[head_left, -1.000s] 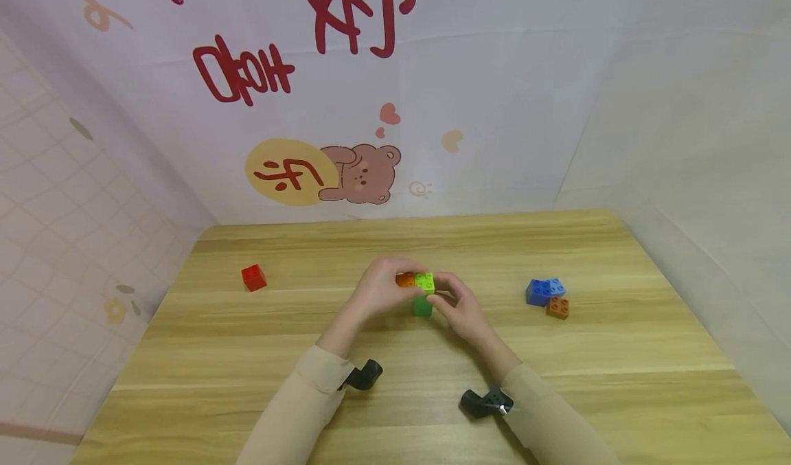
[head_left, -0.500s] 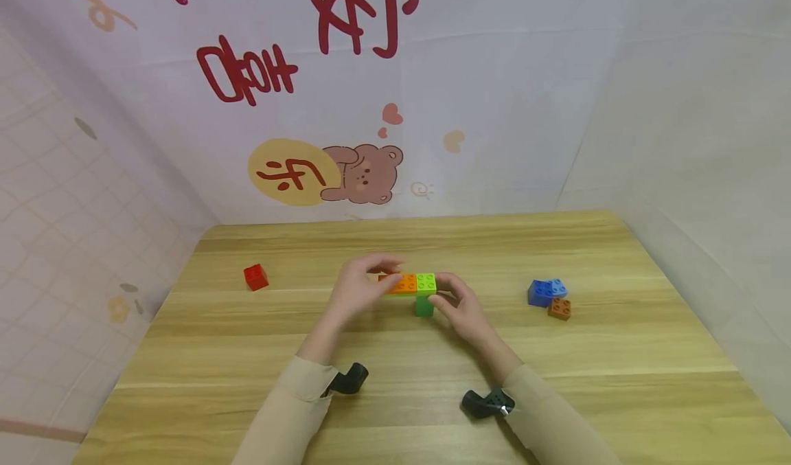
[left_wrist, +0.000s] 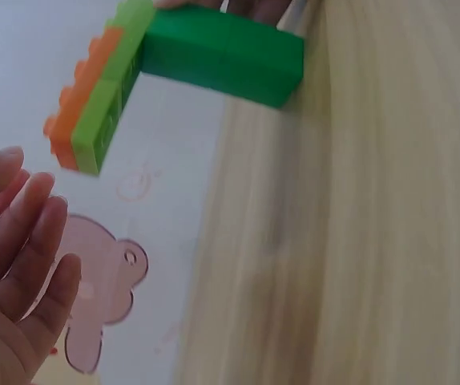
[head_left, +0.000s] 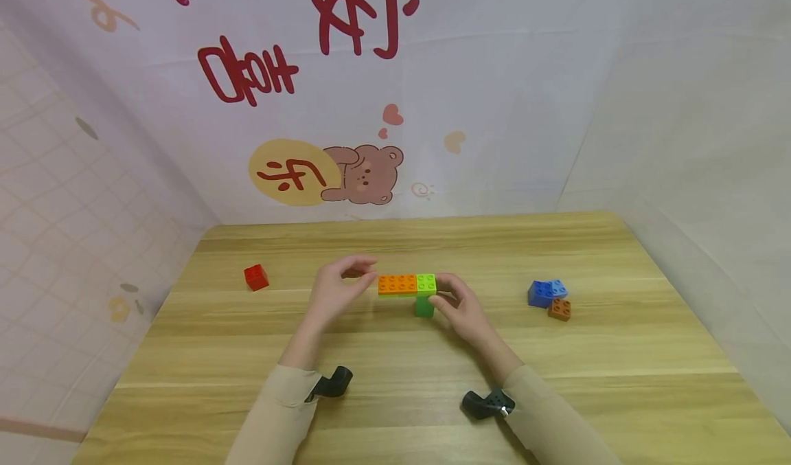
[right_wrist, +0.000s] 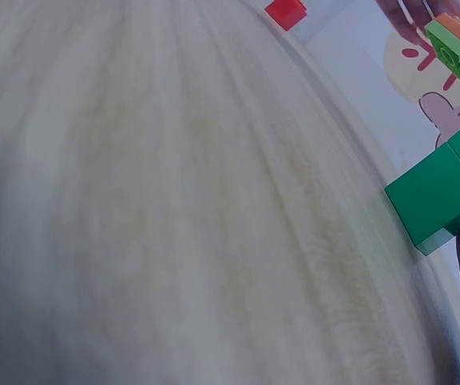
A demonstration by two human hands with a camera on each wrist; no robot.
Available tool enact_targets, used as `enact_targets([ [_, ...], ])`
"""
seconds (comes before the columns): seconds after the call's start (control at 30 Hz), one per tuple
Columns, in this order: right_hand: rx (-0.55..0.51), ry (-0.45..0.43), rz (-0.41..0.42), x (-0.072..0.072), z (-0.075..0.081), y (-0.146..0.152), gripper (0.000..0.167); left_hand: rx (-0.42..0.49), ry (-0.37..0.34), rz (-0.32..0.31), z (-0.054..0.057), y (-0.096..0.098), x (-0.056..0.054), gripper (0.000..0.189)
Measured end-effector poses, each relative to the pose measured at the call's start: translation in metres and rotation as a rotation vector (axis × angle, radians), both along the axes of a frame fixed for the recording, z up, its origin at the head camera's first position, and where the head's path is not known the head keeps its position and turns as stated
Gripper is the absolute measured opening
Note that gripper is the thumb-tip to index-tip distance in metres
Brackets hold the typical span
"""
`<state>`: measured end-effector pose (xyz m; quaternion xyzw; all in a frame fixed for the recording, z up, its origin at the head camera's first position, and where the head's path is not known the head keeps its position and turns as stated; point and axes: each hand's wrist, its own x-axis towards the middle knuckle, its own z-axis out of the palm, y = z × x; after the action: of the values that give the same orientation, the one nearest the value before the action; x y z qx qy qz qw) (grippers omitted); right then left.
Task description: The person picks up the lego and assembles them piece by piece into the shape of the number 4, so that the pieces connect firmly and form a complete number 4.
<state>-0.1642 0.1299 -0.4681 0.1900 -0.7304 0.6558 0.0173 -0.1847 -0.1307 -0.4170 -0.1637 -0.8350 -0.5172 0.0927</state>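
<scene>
A small structure of toy building bricks stands mid-table. Its upright part is dark green bricks [head_left: 424,306], seen from the side in the left wrist view as a green column [left_wrist: 222,52]. On top sits a light green layer [head_left: 426,284] reaching out to the left, with an orange brick [head_left: 397,284] fixed on the overhanging end. My right hand [head_left: 460,307] holds the structure's right side between thumb and fingers. Just left of the orange end, my left hand [head_left: 338,286] is held with loosely bent fingers, a gap between it and the bricks [left_wrist: 86,88].
A red brick [head_left: 256,277] lies at the left of the wooden table [head_left: 395,410]. Toward the right, a dark blue brick [head_left: 540,294], a light blue brick [head_left: 558,288] and a brown brick [head_left: 559,309] are grouped together. A printed cloth [head_left: 494,94] hangs behind the table.
My left hand has let go of the orange brick and drawn away to the left, uncovering it fully. The right hand and the brick structure have stayed in place.
</scene>
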Motion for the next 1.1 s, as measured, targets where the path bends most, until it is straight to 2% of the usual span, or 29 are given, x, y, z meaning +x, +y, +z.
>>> enact_targets([
  [0.17,0.0,0.0,-0.001,0.0,0.0,0.0,0.031,-0.011,0.02,0.031,-0.01,-0.016,-0.002,0.02],
  [0.57,0.024,-0.005,-0.003,0.0,0.0,0.001,0.031,-0.097,-0.072,0.157,-0.022,-0.057,-0.009,0.027],
  [0.7,0.023,-0.001,0.0,0.0,0.001,0.001,0.031,-0.114,-0.087,0.176,-0.022,-0.073,-0.011,0.034],
  [0.8,0.023,-0.002,0.001,0.001,0.001,0.001,0.031,-0.151,-0.073,0.203,-0.02,-0.083,-0.011,0.039],
  [0.97,0.023,-0.005,-0.001,0.001,0.002,0.001,0.032,-0.229,-0.042,0.289,-0.016,-0.098,-0.011,0.047],
  [1.1,0.026,-0.001,-0.002,0.001,0.002,0.0,0.032,-0.244,-0.041,0.358,-0.016,-0.109,-0.012,0.054],
])
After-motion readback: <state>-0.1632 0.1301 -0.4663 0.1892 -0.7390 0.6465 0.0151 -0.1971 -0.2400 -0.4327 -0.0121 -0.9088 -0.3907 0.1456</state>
